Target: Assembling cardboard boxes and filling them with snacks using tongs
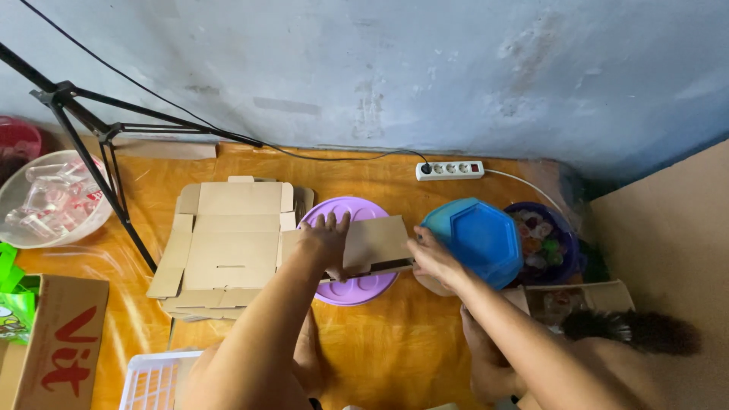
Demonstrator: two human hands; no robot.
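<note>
Orange floor mat (pixel 395 342) under everything. Stack of flat cardboard blanks (pixel 224 243) lies left of the work, well clear of both hands. Purple round lid (pixel 357 288) sits directly below the cardboard piece (pixel 376 243), blue hexagonal lid (pixel 478 239) just right of it. The piece's long axis runs left-right between the hands. Left hand (pixel 326 239) grips its left end, fingers over the top. Right hand (pixel 433 258) pinches the right edge. Both equally near, both touching it.
</note>
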